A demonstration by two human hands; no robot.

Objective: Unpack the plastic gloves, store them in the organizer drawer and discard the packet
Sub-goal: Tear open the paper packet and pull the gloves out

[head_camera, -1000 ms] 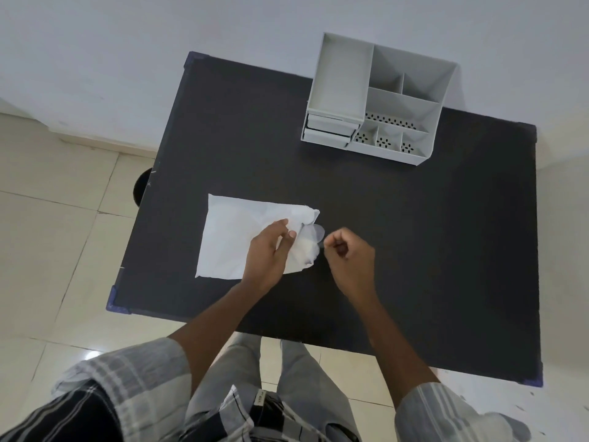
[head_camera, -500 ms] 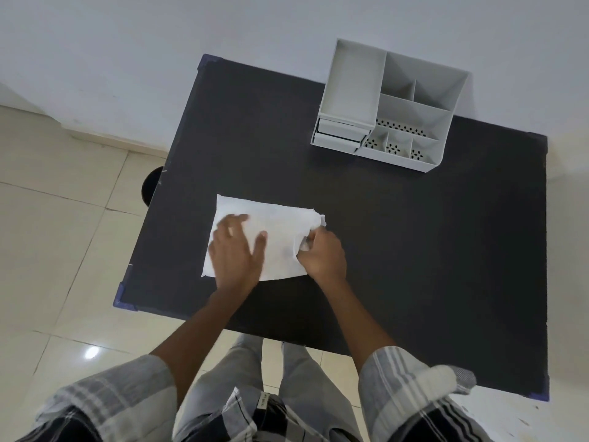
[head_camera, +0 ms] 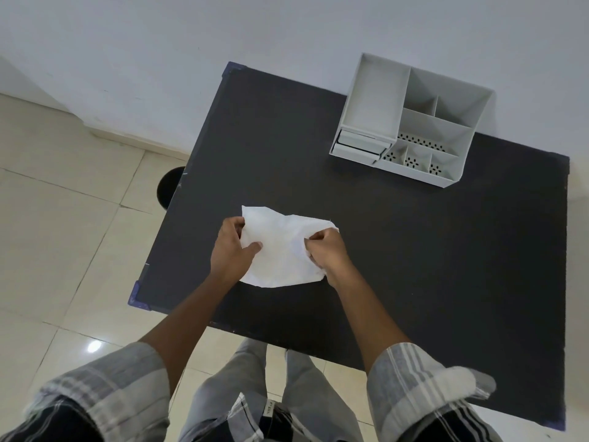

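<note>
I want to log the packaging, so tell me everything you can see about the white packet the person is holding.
The white packet is a thin, flat, crinkled pouch, plastic or paper by its look, with no print visible. It sits over the near left part of the black table, bowed and partly lifted. The left hand grips its left edge, thumb on top; the right hand pinches its right end. Whether gloves remain inside cannot be seen.

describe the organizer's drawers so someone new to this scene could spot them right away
Start at the black table and go to its far right corner by the wall, where a grey desk organizer stands. The drawers are the two shallow stacked fronts at the organizer's near left, under the one tall undivided bin. Unlike the open, perforated cubbies beside them, they are shut, flat-faced and face the person.
</note>
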